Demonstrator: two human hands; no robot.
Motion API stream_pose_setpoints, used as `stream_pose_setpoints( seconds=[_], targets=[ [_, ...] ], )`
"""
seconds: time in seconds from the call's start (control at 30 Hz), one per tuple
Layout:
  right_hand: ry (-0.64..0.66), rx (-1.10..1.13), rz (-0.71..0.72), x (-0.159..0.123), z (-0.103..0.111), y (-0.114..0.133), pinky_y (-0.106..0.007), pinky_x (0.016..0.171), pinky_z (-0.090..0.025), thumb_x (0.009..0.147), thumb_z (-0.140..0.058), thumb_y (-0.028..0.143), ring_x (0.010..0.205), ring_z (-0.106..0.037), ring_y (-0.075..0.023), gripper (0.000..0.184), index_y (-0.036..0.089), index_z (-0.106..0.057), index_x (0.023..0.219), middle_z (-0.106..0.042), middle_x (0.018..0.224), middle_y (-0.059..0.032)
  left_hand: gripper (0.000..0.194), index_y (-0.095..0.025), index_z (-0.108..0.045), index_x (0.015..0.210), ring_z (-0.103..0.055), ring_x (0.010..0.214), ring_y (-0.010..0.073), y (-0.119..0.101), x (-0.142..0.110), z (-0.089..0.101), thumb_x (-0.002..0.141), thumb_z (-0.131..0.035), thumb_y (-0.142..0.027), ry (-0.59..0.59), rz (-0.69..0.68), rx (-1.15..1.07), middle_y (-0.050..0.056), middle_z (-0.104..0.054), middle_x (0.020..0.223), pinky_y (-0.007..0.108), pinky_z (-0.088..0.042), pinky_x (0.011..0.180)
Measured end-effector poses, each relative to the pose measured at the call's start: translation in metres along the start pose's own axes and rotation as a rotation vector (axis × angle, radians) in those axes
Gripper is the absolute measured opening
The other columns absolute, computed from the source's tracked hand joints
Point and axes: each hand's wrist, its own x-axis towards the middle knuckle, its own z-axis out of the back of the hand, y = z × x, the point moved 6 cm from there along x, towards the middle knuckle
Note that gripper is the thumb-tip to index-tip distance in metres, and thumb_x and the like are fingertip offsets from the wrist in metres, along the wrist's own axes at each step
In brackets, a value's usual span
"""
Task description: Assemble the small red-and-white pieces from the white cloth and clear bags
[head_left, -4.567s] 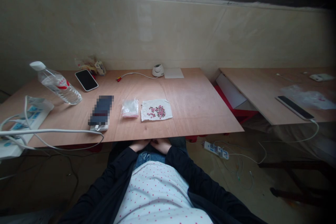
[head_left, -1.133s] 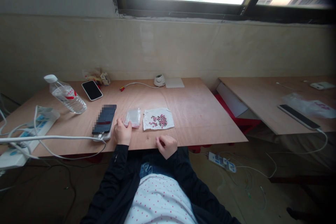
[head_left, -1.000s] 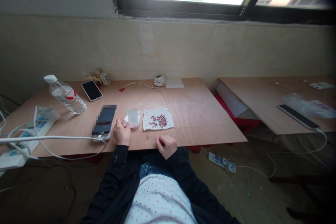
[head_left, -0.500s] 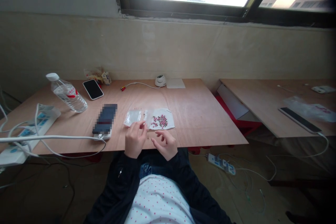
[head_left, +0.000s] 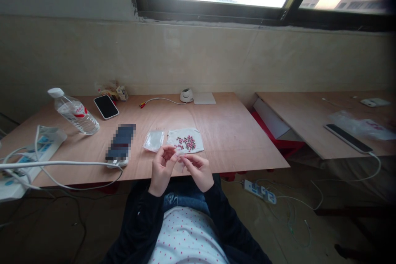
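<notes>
My left hand (head_left: 161, 172) and my right hand (head_left: 198, 172) are raised together over the table's front edge. Between their fingertips they pinch a small clear plastic bag (head_left: 181, 161), partly hidden by my fingers. Just beyond them lies a white cloth (head_left: 194, 136) with several pink-and-dark capsules (head_left: 187, 143) heaped on it. Left of the cloth, a flat clear plastic bag (head_left: 154, 140) rests on the plywood table (head_left: 222, 144), close to my left hand but not touching it.
A pixelated phone (head_left: 120, 142) lies on a white charger at left. Further left are a water bottle (head_left: 74, 113), a black phone (head_left: 106, 106) and a power strip (head_left: 31, 152) with white cables. A second table (head_left: 309, 128) stands to the right.
My hands have risen from the table and come together. The small clear bag, earlier on the table beside the cloth, is now pinched between my fingers.
</notes>
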Motion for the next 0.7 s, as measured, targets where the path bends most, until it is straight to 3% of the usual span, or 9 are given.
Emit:
stream_pose_setpoints(
  seconds=[0.13, 0.27, 0.7],
  targets=[
    [-0.046, 0.168, -0.121, 0.001, 0.003, -0.010, -0.024, 0.046, -0.045, 0.074, -0.062, 0.037, 0.056, -0.060, -0.0140, 0.024, 0.016, -0.069, 0.084, -0.068, 0.072, -0.0051, 0.014, -0.017, -0.061, 0.088, -0.058, 0.079, 0.0158, -0.008, -0.005, -0.002, 0.076, -0.061, -0.025, 0.023, -0.142, 0.240, 0.004, -0.062, 0.083, 0.028, -0.046, 0.074],
    [-0.017, 0.249, -0.166, 0.001, 0.003, -0.013, -0.022, 0.044, -0.044, 0.073, -0.063, 0.036, 0.059, -0.062, -0.0150, 0.024, 0.017, -0.070, 0.086, -0.070, 0.076, -0.0059, 0.016, -0.019, -0.064, 0.092, -0.058, 0.087, 0.0172, -0.013, -0.009, -0.006, 0.077, -0.060, -0.022, 0.053, -0.237, 0.309, 0.005, -0.064, 0.092, 0.031, -0.046, 0.081],
    [0.026, 0.114, -0.148, -0.002, 0.006, -0.003, -0.023, 0.046, -0.046, 0.073, -0.063, 0.039, 0.064, -0.064, -0.0169, 0.033, 0.018, -0.068, 0.098, -0.069, 0.080, -0.0071, 0.023, -0.020, -0.065, 0.102, -0.057, 0.102, 0.0201, -0.005, -0.011, -0.005, 0.082, -0.054, -0.023, 0.105, -0.170, 0.267, 0.007, -0.065, 0.106, 0.034, -0.049, 0.086]
  ],
)
